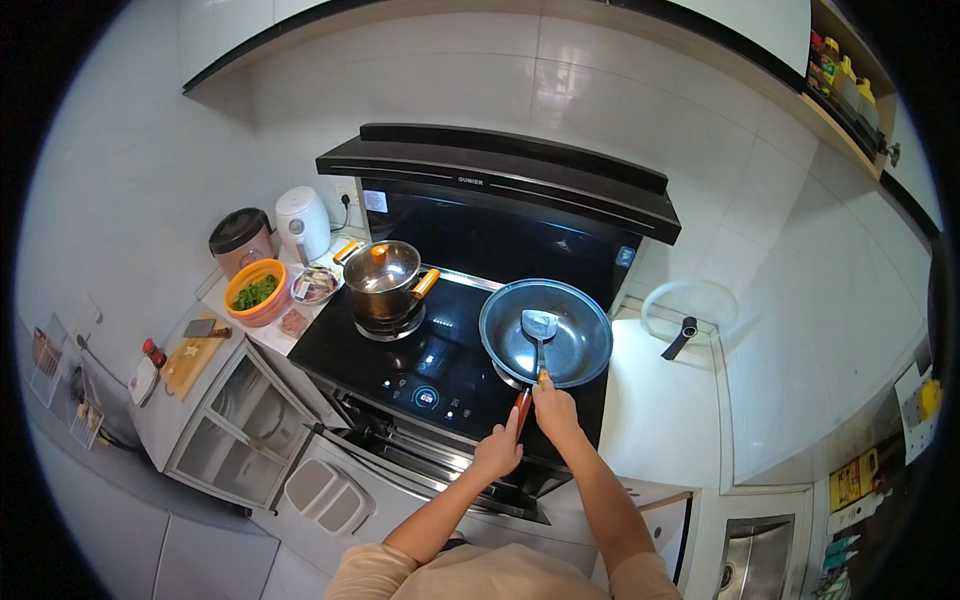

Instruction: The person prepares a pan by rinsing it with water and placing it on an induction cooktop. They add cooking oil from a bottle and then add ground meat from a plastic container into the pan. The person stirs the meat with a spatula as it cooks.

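My left hand [497, 453] grips the reddish-brown handle of a dark wok [585, 339], which sits over the right burner of a black glass cooktop [450, 360]. In my right hand [556, 412] is the wooden-ended handle of a metal spatula [540, 325]. The spatula's blade lies inside the wok, near its middle; no food shows in there. On the left burner stands a pot with a glass lid [382, 277] and orange handles.
Left of the cooktop are an orange basin [274, 307] of chopped greens, a plate of cut vegetables [316, 285], some raw meat [293, 323] and a white air fryer [303, 225]. A cleaver [199, 328] rests on a wooden cutting board [187, 364]. A range hood [495, 184] overhangs the back.
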Action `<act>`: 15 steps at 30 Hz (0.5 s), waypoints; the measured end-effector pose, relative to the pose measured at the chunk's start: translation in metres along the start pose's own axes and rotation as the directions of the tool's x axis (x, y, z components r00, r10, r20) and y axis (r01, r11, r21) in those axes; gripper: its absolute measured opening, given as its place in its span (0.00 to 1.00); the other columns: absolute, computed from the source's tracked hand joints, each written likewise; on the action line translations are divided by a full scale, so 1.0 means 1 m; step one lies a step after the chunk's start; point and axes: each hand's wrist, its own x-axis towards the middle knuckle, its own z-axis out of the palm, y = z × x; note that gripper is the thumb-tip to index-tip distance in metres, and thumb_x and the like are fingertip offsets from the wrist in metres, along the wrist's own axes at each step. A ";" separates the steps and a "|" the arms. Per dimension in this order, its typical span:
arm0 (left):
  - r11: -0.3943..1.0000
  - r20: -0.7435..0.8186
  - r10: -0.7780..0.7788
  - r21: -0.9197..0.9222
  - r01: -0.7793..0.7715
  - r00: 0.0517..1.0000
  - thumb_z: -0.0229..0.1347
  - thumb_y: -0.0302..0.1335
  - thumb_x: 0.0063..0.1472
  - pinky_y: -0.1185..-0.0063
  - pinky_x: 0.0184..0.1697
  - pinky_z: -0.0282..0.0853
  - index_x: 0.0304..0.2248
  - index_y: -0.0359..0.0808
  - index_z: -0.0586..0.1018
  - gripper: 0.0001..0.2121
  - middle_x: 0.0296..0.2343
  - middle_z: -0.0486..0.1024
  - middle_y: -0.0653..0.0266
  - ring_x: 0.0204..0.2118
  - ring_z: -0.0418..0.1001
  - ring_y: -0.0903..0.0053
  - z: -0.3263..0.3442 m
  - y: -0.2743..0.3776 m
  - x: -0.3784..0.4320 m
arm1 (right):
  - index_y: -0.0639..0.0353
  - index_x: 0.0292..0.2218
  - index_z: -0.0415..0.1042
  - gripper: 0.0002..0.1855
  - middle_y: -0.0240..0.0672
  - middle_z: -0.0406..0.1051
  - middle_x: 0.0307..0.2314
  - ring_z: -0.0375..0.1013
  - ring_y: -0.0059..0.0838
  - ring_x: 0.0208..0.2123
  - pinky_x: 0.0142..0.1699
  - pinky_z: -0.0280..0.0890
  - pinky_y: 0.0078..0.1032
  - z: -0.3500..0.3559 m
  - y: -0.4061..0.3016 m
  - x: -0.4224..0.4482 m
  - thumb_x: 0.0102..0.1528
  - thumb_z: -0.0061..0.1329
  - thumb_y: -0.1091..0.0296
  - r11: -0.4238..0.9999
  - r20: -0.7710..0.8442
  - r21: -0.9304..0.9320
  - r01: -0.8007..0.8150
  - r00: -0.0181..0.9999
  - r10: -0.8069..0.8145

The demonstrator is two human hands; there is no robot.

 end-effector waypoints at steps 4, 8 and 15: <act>1.000 0.013 0.005 0.016 -0.005 1.000 0.50 0.33 0.51 0.63 0.33 0.67 0.56 0.39 0.40 0.38 0.32 0.66 0.44 0.30 0.70 0.51 -0.004 0.002 0.001 | 0.65 0.27 0.67 0.05 0.46 0.67 0.26 0.72 0.38 0.21 0.25 0.67 0.30 -0.001 0.004 -0.001 0.44 0.45 0.75 0.999 -0.027 -0.043 0.017 0.999 -0.018; 0.999 0.006 0.012 0.036 -0.012 1.000 0.50 0.33 0.51 0.64 0.32 0.67 0.56 0.38 0.40 0.38 0.31 0.66 0.46 0.29 0.70 0.53 -0.002 -0.002 0.001 | 0.64 0.27 0.67 0.05 0.47 0.67 0.28 0.72 0.38 0.21 0.25 0.67 0.31 -0.006 0.003 -0.001 0.44 0.44 0.75 0.999 -0.004 -0.029 0.012 1.000 -0.012; 0.999 0.011 0.019 0.035 -0.020 1.000 0.50 0.32 0.51 0.63 0.33 0.66 0.56 0.37 0.40 0.38 0.32 0.66 0.44 0.29 0.70 0.51 -0.003 -0.001 0.001 | 0.64 0.27 0.69 0.06 0.46 0.67 0.24 0.70 0.40 0.19 0.24 0.65 0.34 0.001 0.008 -0.002 0.46 0.42 0.73 1.000 -0.053 -0.006 0.023 0.998 -0.023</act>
